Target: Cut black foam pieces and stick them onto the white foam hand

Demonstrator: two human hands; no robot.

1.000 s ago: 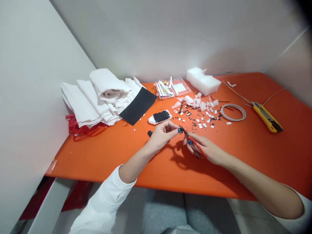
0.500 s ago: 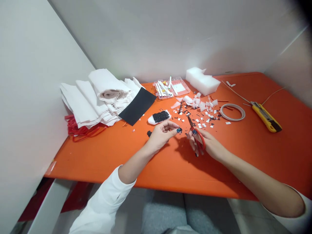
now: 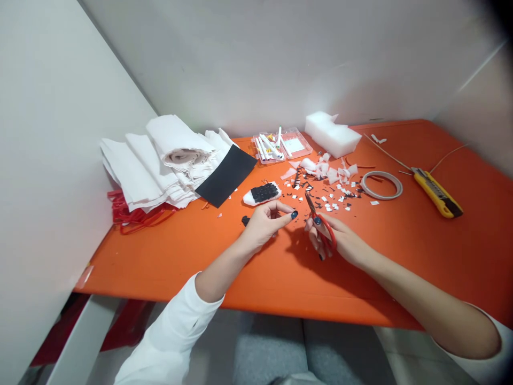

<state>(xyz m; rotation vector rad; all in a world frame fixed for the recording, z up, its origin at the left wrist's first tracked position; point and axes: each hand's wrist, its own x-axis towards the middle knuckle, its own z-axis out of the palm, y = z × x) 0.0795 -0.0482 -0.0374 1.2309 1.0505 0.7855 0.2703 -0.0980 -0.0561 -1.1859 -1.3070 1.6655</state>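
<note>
My right hand [image 3: 326, 235] is closed round the red handles of a pair of scissors [image 3: 329, 231], whose dark blades point up and away from me. Thumb and fingertips meet in a pinch on my left hand [image 3: 269, 222]; whatever is between them is too small to make out. Just beyond that hand lies a white foam piece [image 3: 250, 198] covered partly with overlapping black bits [image 3: 265, 191]. A small black clump [image 3: 245, 220] shows beside my left wrist. Tiny black and white scraps [image 3: 332, 200] are scattered past the scissors.
White folded sheets [image 3: 140, 171] and a black sheet [image 3: 227, 175] lie at left. Behind are a clear case of markers [image 3: 296, 144] and a white foam block [image 3: 332, 133]. To the right, a tape roll [image 3: 381, 198] and a yellow utility knife [image 3: 436, 192] rest on the orange table [image 3: 240, 283].
The scissors have shifted slightly left in my right hand, towards my left hand. My left hand stays almost where it was, still pinched.
</note>
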